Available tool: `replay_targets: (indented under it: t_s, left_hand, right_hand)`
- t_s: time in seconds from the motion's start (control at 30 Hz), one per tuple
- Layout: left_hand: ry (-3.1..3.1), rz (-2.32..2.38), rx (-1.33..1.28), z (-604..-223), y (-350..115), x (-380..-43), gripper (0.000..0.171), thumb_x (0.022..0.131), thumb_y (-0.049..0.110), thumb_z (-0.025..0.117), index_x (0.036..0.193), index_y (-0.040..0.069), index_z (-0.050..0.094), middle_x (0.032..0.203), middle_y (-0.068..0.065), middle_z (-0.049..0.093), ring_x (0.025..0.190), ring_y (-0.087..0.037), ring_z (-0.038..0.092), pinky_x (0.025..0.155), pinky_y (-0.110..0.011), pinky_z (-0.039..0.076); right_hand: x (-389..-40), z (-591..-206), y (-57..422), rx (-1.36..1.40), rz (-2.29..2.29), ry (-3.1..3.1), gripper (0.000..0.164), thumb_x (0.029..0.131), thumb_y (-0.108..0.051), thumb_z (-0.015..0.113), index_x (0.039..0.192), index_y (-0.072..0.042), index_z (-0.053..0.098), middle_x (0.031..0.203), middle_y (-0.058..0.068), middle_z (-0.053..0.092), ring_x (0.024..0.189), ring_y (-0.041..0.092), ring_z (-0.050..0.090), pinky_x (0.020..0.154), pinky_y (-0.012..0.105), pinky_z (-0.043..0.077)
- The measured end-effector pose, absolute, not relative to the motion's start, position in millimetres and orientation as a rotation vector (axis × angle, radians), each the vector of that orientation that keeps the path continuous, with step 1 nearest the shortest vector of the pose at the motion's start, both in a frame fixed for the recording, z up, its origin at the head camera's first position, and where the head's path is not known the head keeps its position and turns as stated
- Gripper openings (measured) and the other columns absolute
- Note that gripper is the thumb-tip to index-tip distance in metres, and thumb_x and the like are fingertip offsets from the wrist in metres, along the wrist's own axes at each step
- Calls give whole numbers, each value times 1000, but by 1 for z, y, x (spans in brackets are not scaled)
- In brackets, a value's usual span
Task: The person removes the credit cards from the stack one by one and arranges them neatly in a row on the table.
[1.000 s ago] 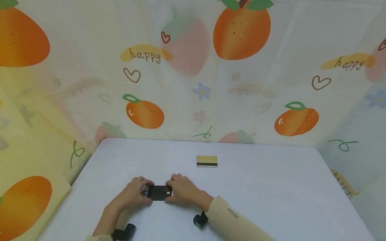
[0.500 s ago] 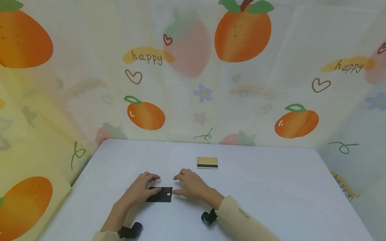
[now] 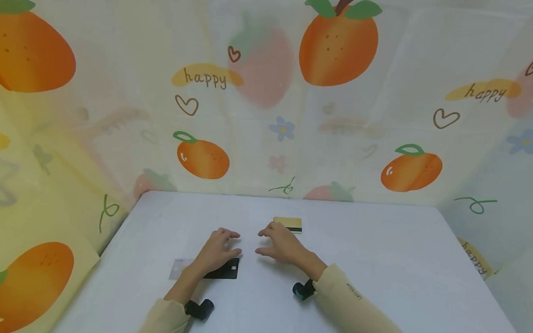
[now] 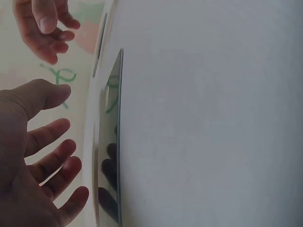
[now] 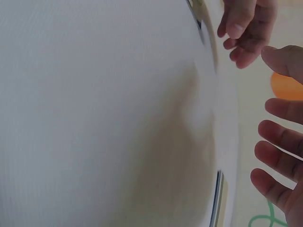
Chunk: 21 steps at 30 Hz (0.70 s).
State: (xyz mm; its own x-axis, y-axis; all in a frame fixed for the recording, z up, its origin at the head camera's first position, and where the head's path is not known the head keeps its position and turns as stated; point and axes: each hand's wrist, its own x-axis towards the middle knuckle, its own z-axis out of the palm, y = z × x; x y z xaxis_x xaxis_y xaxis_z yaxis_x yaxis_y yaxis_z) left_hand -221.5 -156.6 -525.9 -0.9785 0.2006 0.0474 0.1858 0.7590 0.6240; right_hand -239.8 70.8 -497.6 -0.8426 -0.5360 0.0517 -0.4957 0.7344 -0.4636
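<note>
In the head view, released from a 2-handed grip of 1 second ago: the black card (image 3: 222, 272), flat on the white table (image 3: 378, 273), partly hidden by the left forearm (image 3: 182, 286). Likely laid in place, then, with that bit of handling finished. Now carried up and rightward, off the card: the left hand (image 3: 217, 249) and the right hand (image 3: 284, 243), each with a wide gap between thumb and fingers and nothing inside. Newly uncovered to the left, a pale card (image 3: 178, 269); beside or touching the black card, cannot tell. Partly behind the right hand, the gold card (image 3: 293, 223). Readable on the backdrop (image 3: 351, 105): "happy", at least 2 times. Too small to read: letters on the right sleeve (image 3: 363, 305).

In the left wrist view, fingers spread, well clear of the glossy black card; no legible print.

In the right wrist view, another wide, unfilled spread; no readable label.
</note>
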Motion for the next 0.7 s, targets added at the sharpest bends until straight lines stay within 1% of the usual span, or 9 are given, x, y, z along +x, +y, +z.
replay_targets:
  t_s: [0.13,0.33,0.5,0.7]
  left_hand:
    - [2924,987,362,-527,-145,-227,37,85,26,74,118,12,66,121,-11,59,116,-29,51,99,-49,47]
    - [2897,959,392,-520,-134,-238,41,83,26,76,120,10,65,120,-12,59,112,-29,53,97,-49,48]
    - [2832,994,339,-521,-127,-251,43,85,28,74,123,11,63,123,-11,58,113,-27,54,99,-47,47]
    - [2723,1115,277,-517,-117,-264,45,87,30,72,126,12,61,127,-10,56,118,-27,52,103,-48,45]
  right_hand:
    - [-244,-498,80,-825,-741,2860,45,85,-38,73,119,-8,67,112,8,62,102,21,56,89,38,49]
    - [-251,-502,94,-757,-766,2881,45,85,-37,73,119,-7,67,115,9,61,109,25,57,96,42,48]
    - [-261,-501,108,-669,-750,2899,46,84,-36,74,118,-7,67,110,8,60,103,24,57,91,42,49]
    - [-274,-498,123,-596,-699,2906,47,85,-35,74,122,-7,65,113,10,60,103,25,55,90,43,48]
